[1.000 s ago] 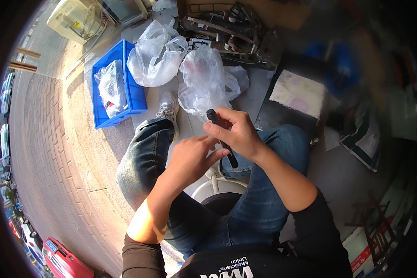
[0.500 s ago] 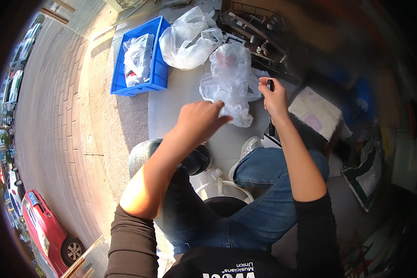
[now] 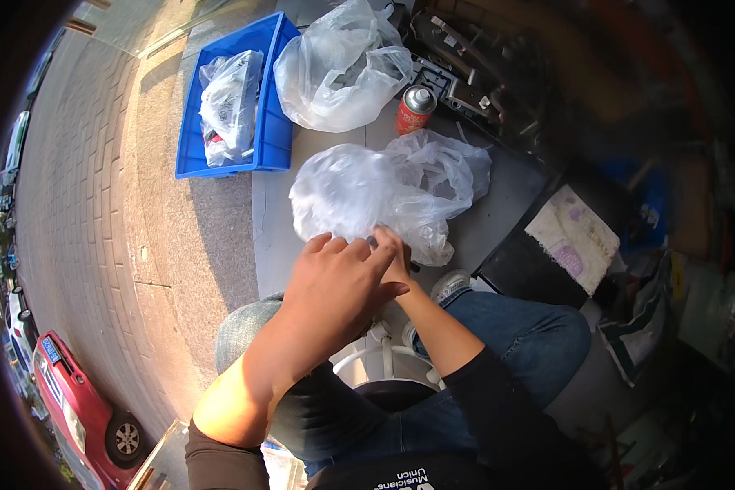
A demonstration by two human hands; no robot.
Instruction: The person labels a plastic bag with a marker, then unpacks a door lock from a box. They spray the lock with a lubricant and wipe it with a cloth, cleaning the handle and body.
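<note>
My left hand is at the near edge of a thin clear plastic bag, its fingers curled at the film; the bag's left part is smeared by motion. Crossing close beside it, my right hand is closed at the same edge. Dark bits show at both sides of the right fist, seemingly the ends of a slim black stick, mostly hidden. The bag's crumpled right part lies on the grey floor. Just beyond it stands a red spray can with a silvery top.
A blue plastic crate at the far left holds a bagged item. Another clear bag lies beside it. Dark metal parts are piled at the back right. A pale cloth covers a black box on the right.
My right hand has swung left and nearer, beside the left hand. The plastic bag has shifted off the spray can and spread left, uncovering the can. The view has shifted slightly.
</note>
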